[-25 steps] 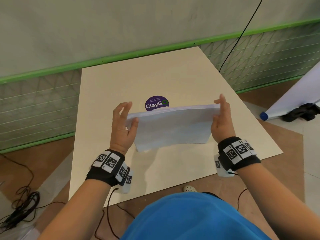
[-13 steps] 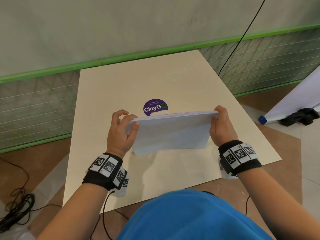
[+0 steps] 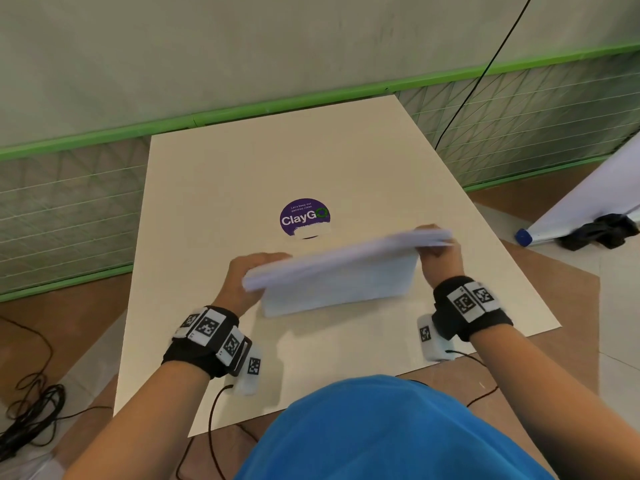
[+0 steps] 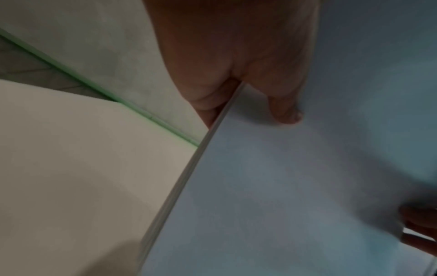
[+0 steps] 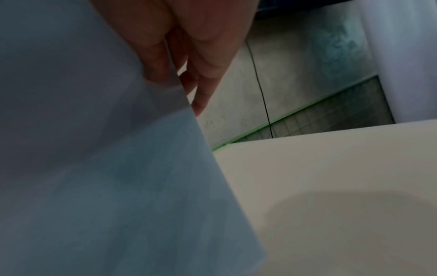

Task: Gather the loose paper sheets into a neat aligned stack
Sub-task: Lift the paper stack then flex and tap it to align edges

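Observation:
A white stack of paper sheets [image 3: 341, 277] stands on its lower edge on the cream table [image 3: 242, 168], tilted, its left end lower than its right. My left hand [image 3: 249, 271] grips the stack's left end; in the left wrist view the thumb lies on the near face of the stack [image 4: 295, 186] and the fingers sit behind it. My right hand [image 3: 438, 252] pinches the raised right end; in the right wrist view the thumb presses the near face of the stack [image 5: 106, 168] with fingers behind. The sheet edges look blurred.
A purple round ClayGo sticker [image 3: 304, 216] sits on the table just beyond the stack. A green-railed mesh fence [image 3: 69, 209] runs behind the table. A black cable [image 3: 478, 74] hangs at the right. Coiled cables [image 3: 27, 417] lie on the floor at the left.
The stack was held level on its edge; now its left end has dropped and its right end has risen. Both hands keep their hold.

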